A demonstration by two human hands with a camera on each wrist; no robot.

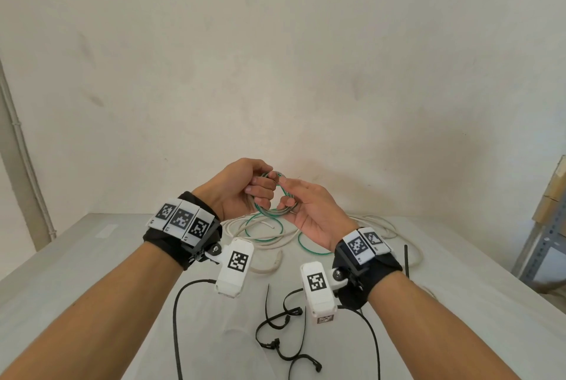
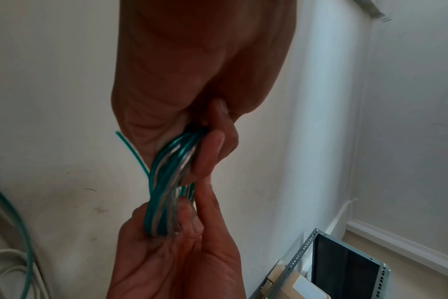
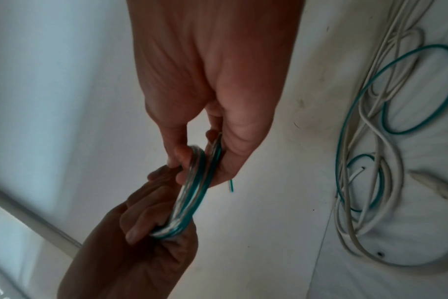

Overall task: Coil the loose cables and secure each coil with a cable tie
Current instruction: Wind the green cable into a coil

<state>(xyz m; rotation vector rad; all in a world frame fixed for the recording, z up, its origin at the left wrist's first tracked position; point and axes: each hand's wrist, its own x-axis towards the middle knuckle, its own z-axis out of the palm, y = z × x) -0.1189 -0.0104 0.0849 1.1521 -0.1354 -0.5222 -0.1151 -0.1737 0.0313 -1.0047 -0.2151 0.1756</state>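
Observation:
A small coil (image 1: 275,213) of green and white cable is held up above the table (image 1: 92,257). My left hand (image 1: 260,186) grips its left side, fingers curled round the strands. My right hand (image 1: 286,194) pinches its right side between thumb and fingers. In the left wrist view the coil (image 2: 166,182) runs from my left fingers (image 2: 212,149) down into my right hand (image 2: 171,252), and a short green end (image 2: 131,149) sticks out. The right wrist view shows the coil (image 3: 194,192) edge-on between both hands. Several black cable ties (image 1: 284,327) lie near the table's front.
Loose white and green cable (image 1: 260,232) sprawls on the table under the hands, also in the right wrist view (image 3: 371,141). Another black tie (image 1: 406,260) lies at the right. A metal shelf (image 1: 545,242) stands beyond the table's right edge. A wall is close behind.

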